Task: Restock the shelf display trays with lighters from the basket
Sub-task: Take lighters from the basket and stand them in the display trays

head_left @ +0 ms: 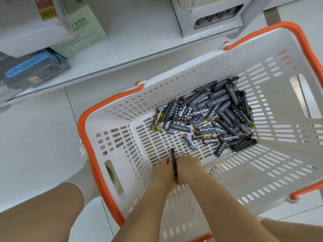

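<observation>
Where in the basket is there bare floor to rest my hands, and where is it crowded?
Bare slotted floor lies in the basket between its near-left wall and the lighter pile, just ahead of the left hand and right hand. The far-right corner is crowded with heaped lighters.

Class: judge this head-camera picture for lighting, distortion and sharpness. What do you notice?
Head view: even, soft light, faint shadows; wide-angle bending curves the shelf edge and basket rim; lighters fairly sharp, print partly legible; both hands, left hand and right hand, slightly soft; display tray blurred.
</observation>
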A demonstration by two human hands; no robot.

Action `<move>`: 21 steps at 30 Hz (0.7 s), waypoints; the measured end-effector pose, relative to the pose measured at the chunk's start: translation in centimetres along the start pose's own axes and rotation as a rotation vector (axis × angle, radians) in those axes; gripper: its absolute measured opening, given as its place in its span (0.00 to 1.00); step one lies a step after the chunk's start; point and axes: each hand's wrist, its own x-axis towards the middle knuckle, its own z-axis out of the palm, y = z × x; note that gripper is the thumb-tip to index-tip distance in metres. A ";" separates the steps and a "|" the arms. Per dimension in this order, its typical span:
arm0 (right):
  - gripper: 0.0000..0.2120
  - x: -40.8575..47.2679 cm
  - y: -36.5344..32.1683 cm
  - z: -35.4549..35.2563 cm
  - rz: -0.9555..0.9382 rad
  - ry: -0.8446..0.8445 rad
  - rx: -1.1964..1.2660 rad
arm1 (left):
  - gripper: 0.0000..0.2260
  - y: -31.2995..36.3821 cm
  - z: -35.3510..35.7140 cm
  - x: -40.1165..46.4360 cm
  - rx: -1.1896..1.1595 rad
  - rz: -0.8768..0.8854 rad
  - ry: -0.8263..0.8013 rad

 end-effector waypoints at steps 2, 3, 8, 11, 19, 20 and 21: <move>0.27 -0.1 0.0 0.4 -0.003 0.005 0.004 | 0.22 -0.2 0.1 0.0 0.029 0.009 -0.001; 0.27 -0.2 0.0 0.4 -0.004 0.006 0.001 | 0.22 -0.3 0.2 0.0 0.033 0.011 -0.002; 0.21 -0.2 0.1 0.4 -0.046 0.003 -0.064 | 0.17 -0.6 0.1 0.0 -0.115 0.016 -0.033; 0.19 -0.5 0.4 0.5 -0.075 -0.006 -0.031 | 0.11 -0.7 -0.1 -0.2 -0.221 0.036 -0.042; 0.15 -0.9 0.7 0.7 -0.096 -0.080 0.165 | 0.13 -1.1 0.3 -1.1 -0.304 -0.017 -0.164; 0.15 -1.0 0.9 0.6 -0.094 -0.106 0.200 | 0.15 -1.1 0.1 -1.2 -0.306 -0.002 -0.203; 0.15 -1.0 1.1 0.5 -0.088 -0.141 0.259 | 0.17 -1.3 0.0 -1.2 -0.328 0.005 -0.236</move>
